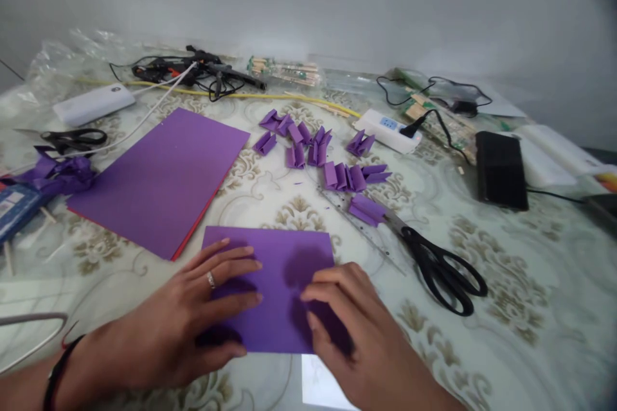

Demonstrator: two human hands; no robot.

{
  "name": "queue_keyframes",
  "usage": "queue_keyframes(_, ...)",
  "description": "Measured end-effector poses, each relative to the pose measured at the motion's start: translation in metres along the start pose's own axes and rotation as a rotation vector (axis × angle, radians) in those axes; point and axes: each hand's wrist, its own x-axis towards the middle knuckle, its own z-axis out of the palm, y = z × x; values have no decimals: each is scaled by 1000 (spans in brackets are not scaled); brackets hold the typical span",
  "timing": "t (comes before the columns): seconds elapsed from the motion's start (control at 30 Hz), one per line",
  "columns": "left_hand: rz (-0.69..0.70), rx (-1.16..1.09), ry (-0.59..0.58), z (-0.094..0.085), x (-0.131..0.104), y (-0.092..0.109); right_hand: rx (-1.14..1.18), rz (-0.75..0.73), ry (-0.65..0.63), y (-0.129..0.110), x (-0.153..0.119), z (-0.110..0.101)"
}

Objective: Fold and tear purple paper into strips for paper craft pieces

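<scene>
A sheet of purple paper [284, 289] lies on the table in front of me, with a shadow across its right half. My left hand [207, 305] rests on its left side, fingers stretched out and spread, a ring on one of them. Over the right side is my right hand [347, 321], its fingers bent and the thumb a little apart from them. Nothing shows between those fingers; whether their tips press on the paper I cannot tell. Beyond the sheet sit several small folded purple paper pieces [318, 146]. Black-handled scissors [441, 263] lie to the right, blades against one folded piece.
A purple paper stack [164, 180] with red beneath lies left. A clear ruler [366, 231] is beside the scissors. Farther back are a white power strip [385, 130], a white power bank [94, 104], a black tripod [197, 70] and, right, a black box [501, 170].
</scene>
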Motion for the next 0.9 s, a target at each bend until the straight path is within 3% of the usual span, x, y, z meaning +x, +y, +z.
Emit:
queue_keyframes(0.13,-17,9,-65,9,5,2,7,-3,-138,-14,-5,15)
queue_keyframes(0.53,-116,203,-57,29,17,19,-125,21,-209,-35,-4,43)
queue_keyframes(0.9,-202,341,-36,38,11,16,-219,79,-308,-42,2,44)
